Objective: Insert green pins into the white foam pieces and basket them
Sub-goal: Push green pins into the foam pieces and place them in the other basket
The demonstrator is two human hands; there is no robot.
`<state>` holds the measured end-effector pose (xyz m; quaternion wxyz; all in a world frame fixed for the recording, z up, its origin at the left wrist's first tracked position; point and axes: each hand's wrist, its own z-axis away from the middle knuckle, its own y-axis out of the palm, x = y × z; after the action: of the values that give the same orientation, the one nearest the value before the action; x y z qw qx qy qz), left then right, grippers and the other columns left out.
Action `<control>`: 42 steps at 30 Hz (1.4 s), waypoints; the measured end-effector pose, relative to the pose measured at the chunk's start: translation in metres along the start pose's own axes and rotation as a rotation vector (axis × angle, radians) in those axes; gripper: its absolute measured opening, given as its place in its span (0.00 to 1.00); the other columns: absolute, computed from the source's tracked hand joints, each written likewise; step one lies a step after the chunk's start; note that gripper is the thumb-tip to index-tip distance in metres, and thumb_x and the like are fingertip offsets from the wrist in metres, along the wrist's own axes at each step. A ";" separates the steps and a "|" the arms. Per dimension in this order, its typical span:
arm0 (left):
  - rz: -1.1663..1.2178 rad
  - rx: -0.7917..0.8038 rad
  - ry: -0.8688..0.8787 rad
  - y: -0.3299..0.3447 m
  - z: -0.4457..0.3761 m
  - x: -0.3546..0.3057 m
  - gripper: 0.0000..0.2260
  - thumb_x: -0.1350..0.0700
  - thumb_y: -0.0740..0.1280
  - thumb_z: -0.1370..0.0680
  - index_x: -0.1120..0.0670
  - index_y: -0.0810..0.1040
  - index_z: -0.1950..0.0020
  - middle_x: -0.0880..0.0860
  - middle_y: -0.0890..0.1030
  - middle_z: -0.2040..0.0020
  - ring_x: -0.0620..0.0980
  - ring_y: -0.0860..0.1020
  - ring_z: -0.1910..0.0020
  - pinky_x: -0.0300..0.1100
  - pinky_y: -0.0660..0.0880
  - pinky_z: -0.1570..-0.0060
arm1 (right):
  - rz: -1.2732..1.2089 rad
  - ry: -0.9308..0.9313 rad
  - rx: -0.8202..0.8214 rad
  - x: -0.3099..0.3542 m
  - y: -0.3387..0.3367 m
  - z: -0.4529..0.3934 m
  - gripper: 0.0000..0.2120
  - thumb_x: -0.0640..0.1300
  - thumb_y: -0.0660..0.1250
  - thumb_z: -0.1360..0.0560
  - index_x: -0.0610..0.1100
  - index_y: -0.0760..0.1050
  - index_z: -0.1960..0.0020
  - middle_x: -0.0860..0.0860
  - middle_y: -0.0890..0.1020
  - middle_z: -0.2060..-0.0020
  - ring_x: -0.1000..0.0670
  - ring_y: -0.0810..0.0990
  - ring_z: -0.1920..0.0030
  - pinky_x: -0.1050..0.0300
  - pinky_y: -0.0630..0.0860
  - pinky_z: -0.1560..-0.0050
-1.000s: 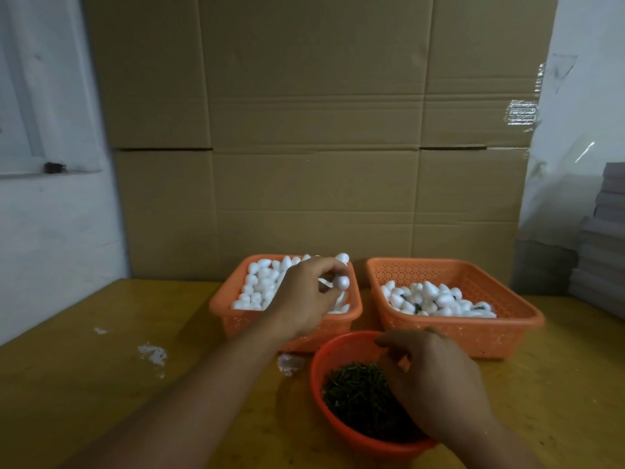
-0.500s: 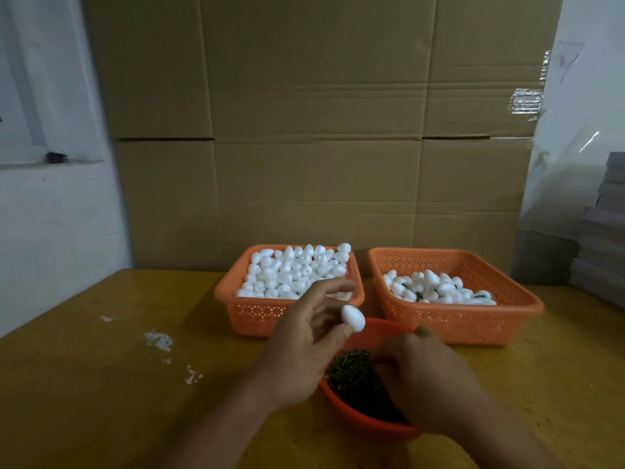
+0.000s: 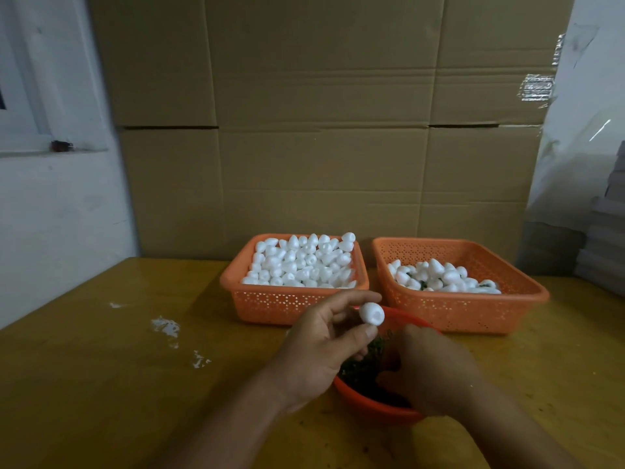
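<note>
My left hand [image 3: 324, 343] pinches one white foam piece [image 3: 371, 313] between thumb and fingertips, holding it above the round orange bowl [image 3: 372, 406] of green pins [image 3: 360, 368]. My right hand [image 3: 429, 370] reaches into that bowl with its fingers curled down among the pins; whether it holds a pin is hidden. Behind stand two orange baskets: the left basket [image 3: 270, 301] is heaped with plain foam pieces, the right basket [image 3: 473, 311] holds foam pieces with green pins in them.
The yellow wooden table [image 3: 101, 384] carries white foam crumbs [image 3: 165, 326] on its left half. A cardboard wall [image 3: 321, 130] rises right behind the baskets. Grey stacked sheets [image 3: 605, 238] sit at the right edge.
My left hand lifted a foam piece out of the left basket and brought it back over the bowl. My right hand stayed in the pins.
</note>
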<state>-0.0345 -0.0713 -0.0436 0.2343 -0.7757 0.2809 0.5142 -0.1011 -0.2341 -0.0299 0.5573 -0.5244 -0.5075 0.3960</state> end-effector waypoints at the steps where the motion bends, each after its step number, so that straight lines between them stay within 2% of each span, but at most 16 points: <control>1: -0.001 -0.005 -0.004 0.000 0.000 0.000 0.14 0.53 0.71 0.24 0.44 0.81 0.38 0.45 0.81 0.55 0.44 0.77 0.57 0.39 0.75 0.52 | -0.017 0.008 -0.005 -0.001 0.001 0.000 0.07 0.55 0.71 0.26 0.52 0.80 0.56 0.55 0.80 0.63 0.54 0.81 0.60 0.53 0.83 0.55; 4: 0.009 -0.023 0.002 0.001 -0.001 -0.001 0.13 0.47 0.72 0.25 0.44 0.82 0.41 0.41 0.81 0.55 0.39 0.78 0.55 0.38 0.76 0.54 | -0.048 0.022 -0.025 -0.004 0.002 -0.001 0.06 0.53 0.70 0.25 0.52 0.79 0.57 0.55 0.81 0.62 0.54 0.81 0.60 0.53 0.83 0.55; 8: 0.054 -0.090 0.028 0.001 -0.002 -0.001 0.14 0.45 0.74 0.28 0.47 0.85 0.44 0.48 0.84 0.53 0.45 0.81 0.52 0.38 0.76 0.56 | -0.087 0.036 -0.109 -0.007 0.001 -0.001 0.13 0.55 0.69 0.24 0.49 0.78 0.62 0.53 0.80 0.68 0.53 0.80 0.65 0.53 0.81 0.60; 11: 0.100 -0.105 0.026 -0.001 -0.002 -0.001 0.13 0.48 0.74 0.28 0.49 0.84 0.44 0.53 0.84 0.54 0.49 0.81 0.56 0.38 0.75 0.60 | -0.153 0.014 -0.197 -0.007 -0.002 -0.001 0.15 0.55 0.68 0.23 0.47 0.77 0.64 0.51 0.79 0.70 0.53 0.79 0.68 0.54 0.78 0.63; 14: 0.176 -0.115 0.008 -0.002 -0.002 -0.003 0.10 0.52 0.74 0.26 0.49 0.81 0.46 0.55 0.82 0.57 0.49 0.79 0.61 0.39 0.75 0.63 | -0.288 -0.027 -0.315 -0.004 -0.006 0.000 0.15 0.52 0.73 0.25 0.47 0.75 0.66 0.52 0.77 0.73 0.55 0.75 0.72 0.57 0.73 0.68; 17: 0.215 -0.140 -0.007 -0.002 -0.002 -0.004 0.08 0.50 0.75 0.27 0.49 0.81 0.50 0.54 0.80 0.61 0.49 0.77 0.63 0.39 0.73 0.65 | -0.472 -0.028 -0.375 -0.001 -0.010 0.004 0.11 0.48 0.75 0.27 0.47 0.77 0.65 0.50 0.80 0.73 0.55 0.78 0.74 0.58 0.75 0.71; 20: 0.265 -0.157 -0.024 -0.002 -0.003 -0.005 0.04 0.52 0.73 0.25 0.50 0.83 0.51 0.53 0.78 0.63 0.47 0.74 0.64 0.39 0.70 0.66 | -0.764 -0.051 -0.353 0.001 -0.014 0.007 0.09 0.42 0.71 0.24 0.41 0.76 0.61 0.48 0.84 0.72 0.51 0.80 0.76 0.60 0.73 0.76; 23: 0.296 -0.167 -0.043 -0.002 -0.004 -0.006 0.06 0.50 0.70 0.26 0.50 0.84 0.53 0.52 0.76 0.64 0.46 0.72 0.66 0.38 0.68 0.67 | -1.008 -0.110 -0.296 0.002 -0.018 0.009 0.10 0.41 0.67 0.21 0.39 0.70 0.58 0.45 0.85 0.69 0.50 0.80 0.76 0.63 0.72 0.76; 25: 0.301 -0.166 -0.061 -0.002 -0.003 -0.006 0.09 0.48 0.71 0.28 0.51 0.85 0.54 0.52 0.75 0.66 0.46 0.71 0.67 0.38 0.68 0.68 | -1.028 -0.162 -0.292 0.003 -0.019 0.010 0.10 0.45 0.68 0.22 0.40 0.71 0.56 0.44 0.84 0.70 0.51 0.78 0.76 0.62 0.72 0.75; 28: 0.310 -0.176 -0.104 -0.003 -0.003 -0.007 0.13 0.46 0.71 0.30 0.53 0.84 0.51 0.50 0.72 0.67 0.44 0.70 0.68 0.36 0.67 0.68 | -1.086 -0.188 -0.332 0.004 -0.020 0.011 0.12 0.51 0.72 0.30 0.45 0.76 0.53 0.48 0.78 0.76 0.56 0.72 0.77 0.66 0.67 0.76; 30: 0.328 -0.183 -0.117 -0.004 -0.003 -0.007 0.14 0.46 0.71 0.30 0.52 0.83 0.49 0.50 0.71 0.67 0.44 0.69 0.69 0.37 0.66 0.69 | -1.190 -0.190 -0.361 0.005 -0.021 0.011 0.15 0.50 0.75 0.34 0.45 0.75 0.53 0.51 0.73 0.78 0.55 0.68 0.78 0.65 0.65 0.77; 31: 0.337 -0.183 -0.119 -0.004 -0.003 -0.007 0.13 0.46 0.72 0.30 0.51 0.83 0.50 0.51 0.70 0.67 0.45 0.69 0.69 0.37 0.65 0.69 | -1.237 -0.199 -0.371 0.004 -0.023 0.011 0.15 0.49 0.76 0.35 0.43 0.74 0.56 0.52 0.72 0.78 0.55 0.67 0.78 0.65 0.65 0.77; 34: 0.346 -0.179 -0.122 -0.004 -0.003 -0.007 0.11 0.44 0.72 0.30 0.50 0.80 0.56 0.51 0.68 0.68 0.46 0.67 0.71 0.39 0.62 0.70 | -1.325 -0.241 -0.348 0.005 -0.025 0.012 0.14 0.48 0.78 0.38 0.42 0.75 0.65 0.50 0.74 0.79 0.55 0.69 0.79 0.65 0.66 0.78; 36: 0.347 -0.188 -0.121 -0.003 -0.004 -0.007 0.11 0.43 0.71 0.29 0.51 0.79 0.58 0.50 0.67 0.70 0.46 0.66 0.72 0.40 0.59 0.70 | -1.330 -0.265 -0.308 0.005 -0.026 0.013 0.11 0.49 0.78 0.39 0.44 0.79 0.67 0.47 0.77 0.77 0.53 0.72 0.78 0.63 0.69 0.77; 39: 0.351 -0.201 -0.114 -0.002 -0.005 -0.008 0.11 0.44 0.69 0.26 0.50 0.80 0.62 0.50 0.65 0.71 0.46 0.64 0.74 0.40 0.58 0.72 | -1.335 -0.305 -0.275 0.003 -0.025 0.013 0.09 0.46 0.77 0.36 0.40 0.83 0.62 0.43 0.81 0.73 0.50 0.77 0.74 0.59 0.76 0.73; 42: 0.357 -0.210 -0.109 -0.001 -0.005 -0.009 0.12 0.45 0.68 0.25 0.53 0.78 0.60 0.50 0.64 0.72 0.45 0.63 0.75 0.39 0.57 0.74 | -1.361 -0.338 -0.250 0.002 -0.023 0.012 0.04 0.40 0.73 0.31 0.39 0.84 0.58 0.38 0.83 0.68 0.46 0.80 0.72 0.57 0.79 0.68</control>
<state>-0.0332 -0.0716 -0.0332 0.0723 -0.7047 0.3458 0.6153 -0.1151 -0.2328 -0.0072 0.5302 -0.0823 -0.8435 -0.0251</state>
